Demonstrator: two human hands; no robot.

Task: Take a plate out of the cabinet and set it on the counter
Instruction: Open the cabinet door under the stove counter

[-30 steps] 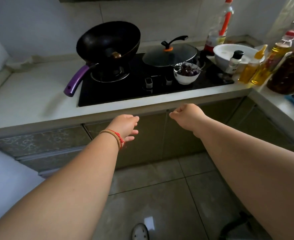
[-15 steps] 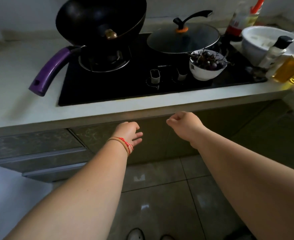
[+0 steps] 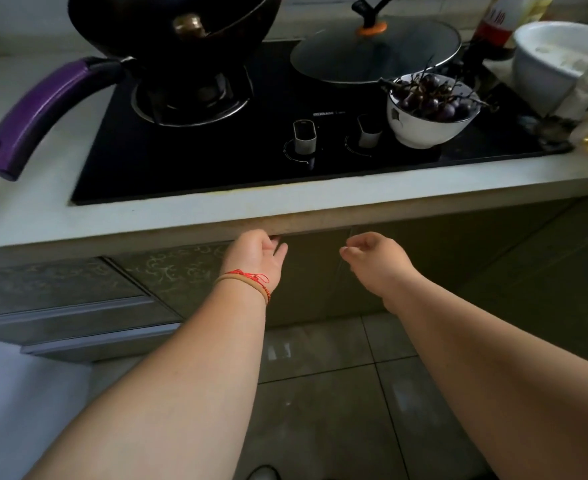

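Both hands have come up to the cabinet under the hob over the last second; earlier they hung short of the counter lip, now they sit right at it. The view has also dropped closer, so the person appears to be bending in.

Left hand (image 3: 256, 256): fingertips tucked up under the edge of the counter (image 3: 181, 216) at the top of the left cabinet door (image 3: 306, 282), fingers curled as if hooking it. Whether they actually have purchase on the door cannot be told; the tips are hidden. Right hand (image 3: 377, 259): loosely curled, holding nothing, just beside the seam between the two doors, not clearly touching.

Reading: the door-opening step is about to begin. Both doors look closed. The plate is not visible; presumably inside the cabinet.

Count:
- Cabinet doors directly ahead: two. Drawer fronts to the left: two visible.
- On the hob (image 3: 216, 150): one black wok (image 3: 174, 26) with a purple handle, one glass lid (image 3: 375, 51), one white bowl of dark cherries (image 3: 431, 110), two knobs.
- Right of the hob: one larger white bowl (image 3: 555, 60), at least two bottles, cropped.
- One red cord and one band on the left wrist.
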